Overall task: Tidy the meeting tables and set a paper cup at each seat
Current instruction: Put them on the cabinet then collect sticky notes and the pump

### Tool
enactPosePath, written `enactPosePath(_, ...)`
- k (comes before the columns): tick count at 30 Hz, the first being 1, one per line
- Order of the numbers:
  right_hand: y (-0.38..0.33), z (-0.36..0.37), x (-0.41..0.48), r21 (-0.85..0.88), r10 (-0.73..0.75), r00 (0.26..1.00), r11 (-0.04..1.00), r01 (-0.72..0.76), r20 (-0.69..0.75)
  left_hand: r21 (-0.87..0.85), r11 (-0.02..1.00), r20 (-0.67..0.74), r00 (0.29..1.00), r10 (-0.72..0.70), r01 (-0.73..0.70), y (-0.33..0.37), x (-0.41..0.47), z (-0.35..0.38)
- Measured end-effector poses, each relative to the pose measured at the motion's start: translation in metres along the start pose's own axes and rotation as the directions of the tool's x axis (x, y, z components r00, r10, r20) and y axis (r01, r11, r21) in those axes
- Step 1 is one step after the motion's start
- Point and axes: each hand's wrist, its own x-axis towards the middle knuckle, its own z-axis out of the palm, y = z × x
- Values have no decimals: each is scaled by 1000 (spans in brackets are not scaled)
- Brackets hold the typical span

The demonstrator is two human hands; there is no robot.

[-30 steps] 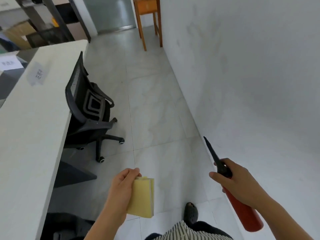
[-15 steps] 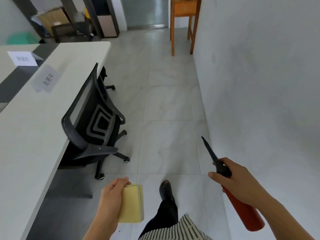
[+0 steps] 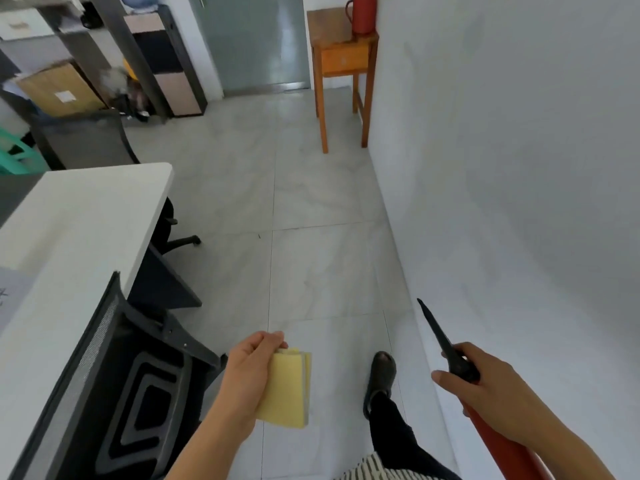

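While a person walks along a tiled floor [image 3: 311,202] beside a white wall [image 3: 502,168], the left hand [image 3: 247,377] pinches a yellow sponge [image 3: 285,388] near its top edge. The right hand [image 3: 488,386] is closed around a red bottle [image 3: 498,445] with a long black nozzle [image 3: 438,330] pointing up and away. Left of the sponge stands a black mesh chair [image 3: 138,393], pushed against a white table [image 3: 69,230]. Far beyond the sponge, a wooden stand [image 3: 341,57] carries a red flask [image 3: 362,12] against the wall.

Wearer walked forward: table [image 3: 86,216] end now alongside, wooden side table [image 3: 341,57] nearer, black shoe [image 3: 381,374] stepped ahead.
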Motion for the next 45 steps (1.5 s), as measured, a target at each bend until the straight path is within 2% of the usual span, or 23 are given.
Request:
enactPosePath(6, -52, -72, 178, -99, -50, 998, 994, 52, 27, -28, 999, -51, 998, -48, 47, 85, 123, 46)
enactPosePath(8, -87, -96, 235, -105, -87, 995, 990, 91, 44, -48, 999, -56, 998, -13, 11, 127, 156, 57)
enactPosePath(10, -125, -120, 288, -206, -148, 985, 965, 164, 91, -64, 998, -102, 995, 21, -28, 162, 187, 63)
enactPosePath(13, -185, -140, 358, -251, -228, 964, 934, 256, 135, -123, 992, -161, 987, 8, -28, 195, 230, 60)
enactPosePath(19, -274, -135, 483, -262, -278, 942, 910, 320, 186, -210, 976, -215, 971, -105, 59, 240, 343, 34)
enactPosePath(24, -341, -130, 569, -214, -206, 960, 946, 245, 188, -238, 970, -226, 968, -108, 53, 313, 455, -7)
enactPosePath(31, -450, -152, 674, -107, -170, 979, 978, 182, 114, -203, 979, -166, 985, -43, 9, 441, 590, -52)
enactPosePath(36, -504, -148, 768, -144, -138, 977, 976, 162, 162, -210, 977, -156, 986, -55, 21, 495, 681, -70)
enactPosePath(42, -601, -143, 920, -218, -203, 951, 942, 254, 232, -248, 967, -271, 955, -122, 53, 558, 800, -107)
enactPosePath(45, -672, -137, 992, -260, -251, 917, 905, 336, 308, -283, 959, -339, 934, -112, 12, 603, 844, -132)
